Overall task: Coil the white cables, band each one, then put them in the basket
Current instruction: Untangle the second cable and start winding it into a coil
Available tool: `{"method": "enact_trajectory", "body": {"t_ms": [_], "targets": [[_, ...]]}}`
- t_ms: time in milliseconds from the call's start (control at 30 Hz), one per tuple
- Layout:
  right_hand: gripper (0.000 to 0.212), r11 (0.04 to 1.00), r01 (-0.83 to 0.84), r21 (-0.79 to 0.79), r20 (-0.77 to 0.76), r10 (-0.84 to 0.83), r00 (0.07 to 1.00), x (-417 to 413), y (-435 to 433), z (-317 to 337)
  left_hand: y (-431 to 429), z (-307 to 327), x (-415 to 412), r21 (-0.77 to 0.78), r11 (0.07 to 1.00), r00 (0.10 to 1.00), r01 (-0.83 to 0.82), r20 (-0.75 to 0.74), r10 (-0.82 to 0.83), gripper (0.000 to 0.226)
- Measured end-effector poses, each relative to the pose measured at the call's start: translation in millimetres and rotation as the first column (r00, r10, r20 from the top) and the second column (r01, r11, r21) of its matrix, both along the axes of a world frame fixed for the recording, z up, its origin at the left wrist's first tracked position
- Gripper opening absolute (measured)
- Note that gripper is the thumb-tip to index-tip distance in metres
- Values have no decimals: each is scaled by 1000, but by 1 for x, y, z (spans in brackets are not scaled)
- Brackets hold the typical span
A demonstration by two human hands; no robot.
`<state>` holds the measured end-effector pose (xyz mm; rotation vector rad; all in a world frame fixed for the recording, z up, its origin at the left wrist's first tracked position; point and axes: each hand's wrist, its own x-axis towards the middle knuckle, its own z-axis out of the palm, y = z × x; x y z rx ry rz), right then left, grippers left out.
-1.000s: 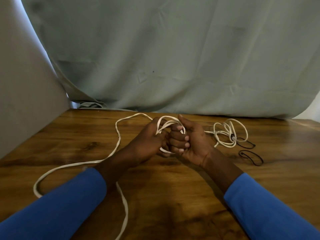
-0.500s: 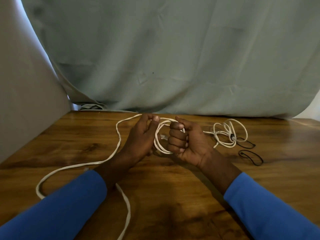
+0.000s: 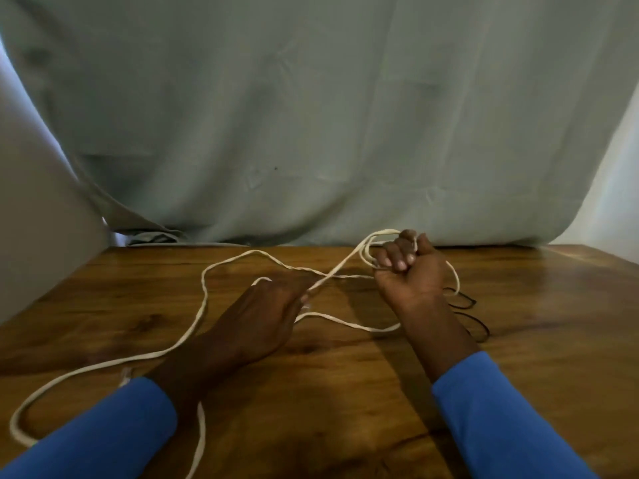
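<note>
Currently, the right hand (image 3: 408,271) is gripping raised loops of the long white cable (image 3: 202,295), while the left hand (image 3: 262,319) is pinching its loose run trailing over the wooden worktop (image 3: 345,392). Coiling is underway, and the next wrap is calling for slack drawn rightward.

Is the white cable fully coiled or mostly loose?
Mostly loose: right hand grips a few loops; the rest of the white cable sprawls over the table.

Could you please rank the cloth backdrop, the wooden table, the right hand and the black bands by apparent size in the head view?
1. Cloth backdrop
2. Wooden table
3. Right hand
4. Black bands, partly hidden
</note>
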<state>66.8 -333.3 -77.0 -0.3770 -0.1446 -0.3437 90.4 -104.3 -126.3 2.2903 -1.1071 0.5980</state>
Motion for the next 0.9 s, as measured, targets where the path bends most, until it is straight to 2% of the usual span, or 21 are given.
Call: {"method": "enact_trajectory", "body": {"t_ms": [67, 133, 167, 233, 267, 367, 433, 500, 567, 600, 633, 700, 733, 767, 800, 833, 900], "targets": [[39, 988, 91, -128, -32, -96, 995, 2, 4, 0, -7, 1, -6, 107, 994, 998, -7, 66, 0, 44], [36, 921, 196, -338, -46, -224, 974, 1, 10, -1, -13, 5, -12, 154, 988, 996, -15, 92, 0, 45], [36, 829, 271, -489, -17, -319, 948, 1, 15, -3, -16, 6, -15, 185, 983, 994, -20, 109, -1, 46], [34, 518, 384, -764, 123, -467, 876, -2, 29, -10, -19, 7, -24, 220, 975, 990, -15, 139, -17, 44], [32, 367, 404, -838, 204, -475, 856, -3, 37, -15, -19, 9, -27, 230, 973, 988, -18, 155, -18, 41], [25, -23, 420, -907, 393, -406, 825, -6, 57, -29, -15, 15, -29, 281, 960, 990, -10, 136, -30, 28], [26, -153, 406, -901, 433, -369, 822, -8, 67, -32, -11, 18, -29, 342, 939, 993, 17, 103, -56, 22], [29, -202, 380, -902, 430, -366, 825, -10, 74, -33, -7, 20, -29, 423, 906, 996, 32, 67, -67, 22], [32, -197, 351, -915, 401, -386, 830, -11, 80, -38, -2, 21, -27, 461, 887, 997, 33, 45, -61, 22], [33, -134, 327, -935, 353, -400, 846, -10, 83, -39, 0, 21, -25, 468, 883, 997, 29, 47, -57, 22], [33, -10, 291, -957, 269, -407, 873, -11, 86, -40, 1, 22, -22, 466, 885, 997, 23, 54, -54, 23], [40, 302, 184, -935, 74, -342, 937, -13, 91, -33, 3, 21, -18, 449, 893, 996, 8, 76, -48, 23], [45, 398, 144, -906, 21, -298, 954, -13, 90, -30, 4, 20, -16, 440, 898, 994, 5, 93, -52, 21], [48, 444, 126, -887, 4, -266, 964, -14, 89, -27, 4, 20, -14, 435, 900, 992, 2, 115, -58, 21], [49, 445, 130, -886, 14, -253, 967, -13, 86, -28, 5, 19, -13, 429, 903, 988, 0, 137, -65, 21], [47, 402, 147, -904, 41, -261, 965, -13, 83, -29, 7, 19, -12, 416, 909, 985, 7, 156, -79, 22], [41, 207, 188, -960, 117, -312, 943, -11, 81, -38, 8, 16, -11, 390, 919, 971, 46, 197, -133, 23]]}}
